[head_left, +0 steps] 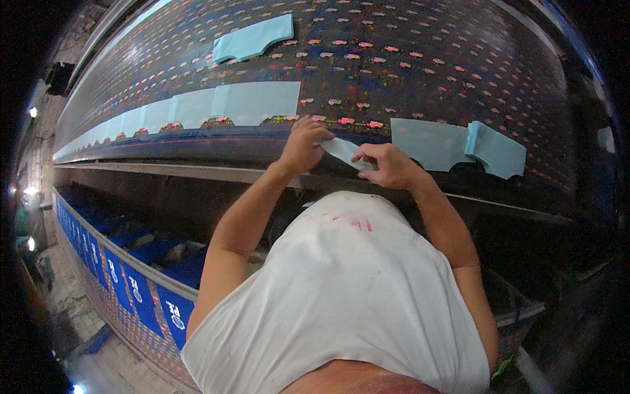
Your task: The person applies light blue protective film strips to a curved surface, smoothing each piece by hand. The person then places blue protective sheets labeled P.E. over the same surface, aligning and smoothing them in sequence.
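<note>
My left hand (305, 144) and my right hand (384, 163) hold a pale blue, curved piece of fabric (341, 152) between them over the near edge of the long dark table, the left at its upper end, the right pinching its lower end. To the left lies a row of overlapping pale blue cut pieces (256, 102) with curved notches. To the right, more pale blue pieces (430, 141) lie by the edge, a thicker folded one (499, 150) on top. Beyond my hands sits another pale blue stack (252, 36).
The dark table surface (354, 79) carries many small pink printed marks and curves away to both sides, with a metal front rail (151, 167). Below at left, a second rack (121, 230) bears blue panels with white prints. My white-shirted torso is against the near side. Lights shine at far left.
</note>
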Action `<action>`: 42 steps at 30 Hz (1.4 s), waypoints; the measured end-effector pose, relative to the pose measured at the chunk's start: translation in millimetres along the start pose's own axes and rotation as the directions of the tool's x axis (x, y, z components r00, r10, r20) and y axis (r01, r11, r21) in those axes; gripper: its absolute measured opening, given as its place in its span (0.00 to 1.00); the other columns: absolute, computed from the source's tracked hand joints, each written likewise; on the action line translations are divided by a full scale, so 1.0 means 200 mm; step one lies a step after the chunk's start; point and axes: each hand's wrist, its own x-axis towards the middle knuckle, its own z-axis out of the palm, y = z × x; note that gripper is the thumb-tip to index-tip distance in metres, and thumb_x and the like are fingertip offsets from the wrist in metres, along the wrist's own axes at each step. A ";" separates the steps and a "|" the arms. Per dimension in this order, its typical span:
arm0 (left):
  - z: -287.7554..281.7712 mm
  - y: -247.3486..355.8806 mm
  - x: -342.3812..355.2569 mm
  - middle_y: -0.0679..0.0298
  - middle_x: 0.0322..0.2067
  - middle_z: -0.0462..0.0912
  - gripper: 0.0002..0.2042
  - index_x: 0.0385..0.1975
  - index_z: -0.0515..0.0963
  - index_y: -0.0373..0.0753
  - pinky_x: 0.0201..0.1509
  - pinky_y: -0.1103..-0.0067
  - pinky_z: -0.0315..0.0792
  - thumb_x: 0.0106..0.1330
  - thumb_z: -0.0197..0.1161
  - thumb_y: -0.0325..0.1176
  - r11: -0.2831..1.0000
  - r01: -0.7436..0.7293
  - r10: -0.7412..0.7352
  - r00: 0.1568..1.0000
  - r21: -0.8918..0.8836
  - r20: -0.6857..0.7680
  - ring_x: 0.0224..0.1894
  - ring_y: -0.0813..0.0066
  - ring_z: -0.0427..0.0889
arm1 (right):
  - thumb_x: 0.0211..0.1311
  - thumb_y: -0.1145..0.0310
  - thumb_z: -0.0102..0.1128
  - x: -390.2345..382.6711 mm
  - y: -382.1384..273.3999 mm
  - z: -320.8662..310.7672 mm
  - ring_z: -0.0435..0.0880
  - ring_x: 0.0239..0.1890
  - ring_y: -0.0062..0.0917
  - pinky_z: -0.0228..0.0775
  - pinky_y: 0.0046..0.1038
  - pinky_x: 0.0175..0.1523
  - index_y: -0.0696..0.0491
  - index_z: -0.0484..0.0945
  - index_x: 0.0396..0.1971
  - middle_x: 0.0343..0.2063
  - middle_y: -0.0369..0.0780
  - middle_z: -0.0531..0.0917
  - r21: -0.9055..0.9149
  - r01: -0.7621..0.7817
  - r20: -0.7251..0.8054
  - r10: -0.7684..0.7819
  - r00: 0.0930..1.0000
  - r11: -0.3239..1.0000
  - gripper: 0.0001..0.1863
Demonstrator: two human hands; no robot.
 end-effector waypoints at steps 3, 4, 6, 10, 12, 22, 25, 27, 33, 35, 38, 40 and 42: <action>-0.02 0.00 -0.19 0.63 0.40 0.92 0.10 0.41 0.90 0.36 0.51 0.75 0.81 0.62 0.75 0.17 0.877 0.232 -0.283 0.957 -0.422 -0.061 0.44 0.75 0.88 | 0.60 0.71 0.76 -0.11 0.07 -0.03 0.92 0.46 0.45 0.83 0.43 0.55 0.56 0.89 0.46 0.41 0.50 0.91 -0.070 -0.069 0.029 0.071 0.997 0.995 0.15; -0.08 -0.05 -0.23 0.64 0.38 0.92 0.08 0.41 0.90 0.36 0.50 0.76 0.81 0.63 0.76 0.19 0.829 0.291 -0.359 0.931 -0.478 -0.056 0.42 0.77 0.88 | 0.60 0.70 0.76 -0.12 0.15 -0.03 0.91 0.47 0.45 0.82 0.43 0.55 0.57 0.89 0.45 0.41 0.50 0.91 -0.105 -0.049 0.025 0.052 0.998 0.993 0.14; -0.16 -0.03 -0.26 0.68 0.35 0.91 0.04 0.39 0.89 0.33 0.47 0.78 0.79 0.70 0.76 0.25 0.688 0.307 -0.471 0.878 -0.657 -0.083 0.39 0.82 0.84 | 0.62 0.67 0.74 -0.11 0.23 -0.06 0.90 0.47 0.44 0.81 0.43 0.55 0.57 0.89 0.43 0.39 0.50 0.90 -0.220 -0.060 0.014 0.064 0.998 0.974 0.12; -0.25 -0.17 -0.17 0.66 0.35 0.91 0.12 0.43 0.90 0.30 0.46 0.78 0.79 0.76 0.73 0.36 0.724 0.342 -0.550 0.810 -0.599 -0.202 0.38 0.81 0.85 | 0.63 0.70 0.73 0.03 0.30 -0.07 0.90 0.44 0.41 0.81 0.40 0.53 0.59 0.89 0.42 0.37 0.48 0.90 -0.072 -0.100 -0.244 0.079 0.967 0.992 0.11; -0.25 -0.25 -0.05 0.66 0.34 0.91 0.14 0.43 0.89 0.29 0.45 0.78 0.79 0.74 0.75 0.38 0.738 0.388 -0.599 0.753 -0.552 -0.272 0.38 0.80 0.85 | 0.66 0.70 0.73 0.15 0.36 -0.09 0.89 0.44 0.35 0.79 0.38 0.50 0.59 0.89 0.43 0.39 0.46 0.91 0.034 -0.167 -0.361 0.168 0.917 0.985 0.10; -0.17 -0.67 0.37 0.61 0.42 0.92 0.07 0.33 0.91 0.40 0.63 0.61 0.76 0.61 0.80 0.35 0.994 0.109 -0.070 0.764 0.022 -0.642 0.54 0.56 0.87 | 0.69 0.60 0.75 0.44 0.66 -0.17 0.89 0.31 0.34 0.77 0.41 0.39 0.61 0.87 0.36 0.25 0.44 0.88 0.054 -0.472 -0.612 0.402 0.681 0.880 0.16; -0.16 -0.70 0.35 0.64 0.45 0.92 0.06 0.33 0.91 0.42 0.65 0.62 0.75 0.61 0.80 0.34 0.990 0.122 -0.048 0.776 0.074 -0.629 0.57 0.57 0.85 | 0.69 0.59 0.75 0.44 0.59 -0.15 0.88 0.29 0.31 0.76 0.40 0.37 0.60 0.86 0.35 0.24 0.44 0.87 0.162 -0.489 -0.602 0.479 0.639 0.857 0.17; -0.16 -0.71 0.34 0.65 0.47 0.91 0.05 0.33 0.91 0.42 0.66 0.61 0.73 0.62 0.79 0.34 0.987 0.100 -0.004 0.790 0.123 -0.614 0.58 0.57 0.84 | 0.69 0.59 0.75 0.44 0.59 -0.14 0.87 0.28 0.29 0.76 0.38 0.36 0.59 0.86 0.34 0.23 0.43 0.86 0.163 -0.515 -0.599 0.499 0.626 0.842 0.16; -0.17 -0.62 0.33 0.65 0.49 0.90 0.08 0.40 0.91 0.42 0.69 0.57 0.70 0.64 0.78 0.35 0.975 0.139 -0.006 0.795 0.172 -0.607 0.61 0.56 0.83 | 0.73 0.63 0.73 0.44 0.65 -0.10 0.80 0.17 0.17 0.71 0.28 0.24 0.58 0.85 0.34 0.17 0.34 0.81 0.058 -0.497 -0.698 0.391 0.599 0.866 0.13; -0.19 -0.58 0.32 0.60 0.66 0.81 0.23 0.63 0.83 0.45 0.77 0.54 0.63 0.69 0.75 0.41 0.961 0.174 -0.039 0.852 0.213 -0.523 0.71 0.52 0.75 | 0.70 0.63 0.75 0.46 0.63 -0.10 0.82 0.21 0.19 0.73 0.30 0.28 0.58 0.86 0.35 0.21 0.36 0.85 0.063 -0.517 -0.709 0.403 0.579 0.854 0.13; -0.18 -0.49 0.31 0.56 0.78 0.68 0.34 0.77 0.71 0.46 0.84 0.52 0.53 0.73 0.70 0.49 0.928 0.088 0.056 0.927 0.362 -0.370 0.80 0.49 0.64 | 0.66 0.62 0.77 0.47 0.61 -0.08 0.88 0.28 0.26 0.79 0.34 0.38 0.59 0.88 0.36 0.26 0.41 0.89 0.112 -0.513 -0.731 0.420 0.538 0.851 0.14; -0.16 -0.45 0.31 0.53 0.84 0.58 0.39 0.83 0.64 0.45 0.88 0.51 0.46 0.76 0.66 0.55 0.867 -0.062 0.140 0.982 0.494 -0.123 0.85 0.47 0.55 | 0.66 0.62 0.78 0.48 0.60 -0.08 0.89 0.30 0.26 0.81 0.34 0.39 0.58 0.88 0.37 0.28 0.41 0.90 0.093 -0.521 -0.746 0.406 0.528 0.848 0.13; -0.10 -0.34 0.29 0.53 0.85 0.56 0.41 0.82 0.62 0.40 0.89 0.51 0.44 0.76 0.64 0.58 0.883 -0.101 0.128 0.991 0.459 -0.028 0.87 0.47 0.52 | 0.66 0.62 0.78 0.48 0.62 -0.09 0.90 0.30 0.27 0.81 0.34 0.40 0.58 0.88 0.38 0.29 0.42 0.91 0.080 -0.536 -0.744 0.408 0.529 0.840 0.13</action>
